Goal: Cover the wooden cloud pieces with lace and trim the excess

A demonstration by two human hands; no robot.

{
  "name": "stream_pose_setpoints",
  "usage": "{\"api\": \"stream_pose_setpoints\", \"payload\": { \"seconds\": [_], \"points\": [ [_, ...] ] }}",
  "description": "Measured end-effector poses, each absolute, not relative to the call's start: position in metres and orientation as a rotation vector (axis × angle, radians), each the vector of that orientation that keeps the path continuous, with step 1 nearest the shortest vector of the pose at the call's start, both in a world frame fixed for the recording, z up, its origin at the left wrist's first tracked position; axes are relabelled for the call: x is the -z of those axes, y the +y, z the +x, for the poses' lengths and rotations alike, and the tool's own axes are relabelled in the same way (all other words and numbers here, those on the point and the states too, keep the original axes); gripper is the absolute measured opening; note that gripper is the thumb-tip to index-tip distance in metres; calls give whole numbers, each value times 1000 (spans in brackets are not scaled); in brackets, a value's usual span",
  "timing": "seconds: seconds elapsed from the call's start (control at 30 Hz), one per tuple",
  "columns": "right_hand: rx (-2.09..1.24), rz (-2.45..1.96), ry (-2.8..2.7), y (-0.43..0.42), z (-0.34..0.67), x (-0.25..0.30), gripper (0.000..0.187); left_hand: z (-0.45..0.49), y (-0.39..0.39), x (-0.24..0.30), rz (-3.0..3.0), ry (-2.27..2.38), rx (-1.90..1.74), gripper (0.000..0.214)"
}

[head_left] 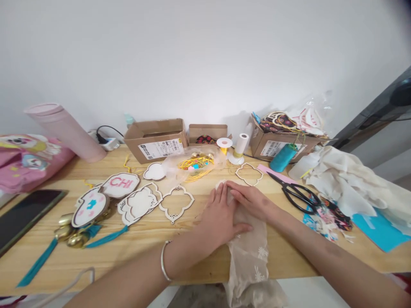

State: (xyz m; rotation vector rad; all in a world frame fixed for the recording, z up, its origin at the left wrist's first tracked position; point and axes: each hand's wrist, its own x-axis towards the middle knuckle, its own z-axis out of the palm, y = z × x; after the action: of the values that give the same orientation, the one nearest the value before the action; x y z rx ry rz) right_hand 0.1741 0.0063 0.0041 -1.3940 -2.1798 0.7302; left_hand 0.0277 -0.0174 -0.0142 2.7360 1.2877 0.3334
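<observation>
A strip of sheer beige fabric (248, 244) with white embroidered flowers lies on the wooden table and hangs over its front edge. My left hand (220, 216), a silver bangle at its wrist, rests flat across the fabric's upper part, fingers stretched forward and thumb out to the side. Close against those fingertips, my right hand (252, 200) grips the fabric's far end with bent fingers. What lies under both hands is hidden. An ornate wooden frame (176, 204) sits left of my hands, and another outline frame (249, 174) lies just beyond the right one.
Black scissors (297, 192) and fabric scraps (330, 218) lie right, near a teal thread spool (284, 157). Cardboard boxes (156, 139) stand along the wall. Decorated plaques (91, 207) with bells, a phone (30, 216) and a pink tumbler (69, 132) are left.
</observation>
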Motion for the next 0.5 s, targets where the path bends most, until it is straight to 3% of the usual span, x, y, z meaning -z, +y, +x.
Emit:
{"api": "stream_pose_setpoints", "payload": {
  "seconds": [0.4, 0.5],
  "points": [
    [-450, -1334, -2294, 7, 178, 11, 37, 22, -26, -6, 2692, 1139, -196, 62],
    [-405, -1305, -2333, 9, 179, 11, 35, 20, -25, -7, 2717, 1201, -129, 66]
  ]
}}
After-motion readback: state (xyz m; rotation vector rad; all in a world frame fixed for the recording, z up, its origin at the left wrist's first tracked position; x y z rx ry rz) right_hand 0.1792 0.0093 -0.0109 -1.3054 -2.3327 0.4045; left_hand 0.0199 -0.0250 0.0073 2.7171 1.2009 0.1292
